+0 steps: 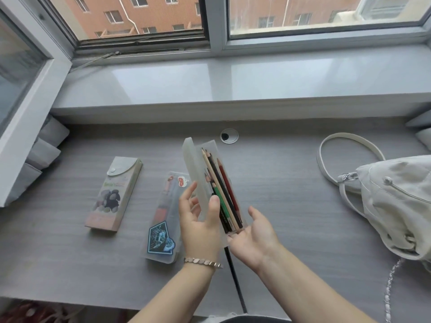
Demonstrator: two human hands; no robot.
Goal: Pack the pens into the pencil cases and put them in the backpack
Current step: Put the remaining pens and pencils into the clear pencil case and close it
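Observation:
A translucent pencil case [195, 159] is lifted off the desk, tilted, with its flap open. Several pencils [221, 192] stand inside it, tips pointing away from me. My left hand [200, 220] grips the case's left side, thumb across the front. My right hand [254, 234] cups the case's lower end from the right. A second clear case with a blue sticker [163, 220] lies flat on the desk to the left. Further left lies a snapped-shut case with a printed picture [115, 194]. The cream backpack [394, 203] sits at the right edge.
The grey desk [291, 183] has a round cable hole [229, 135] at the back. A black cable [235, 278] runs off the front edge below my hands. The backpack's strap [326, 148] loops across the desk. A window sill runs behind the desk.

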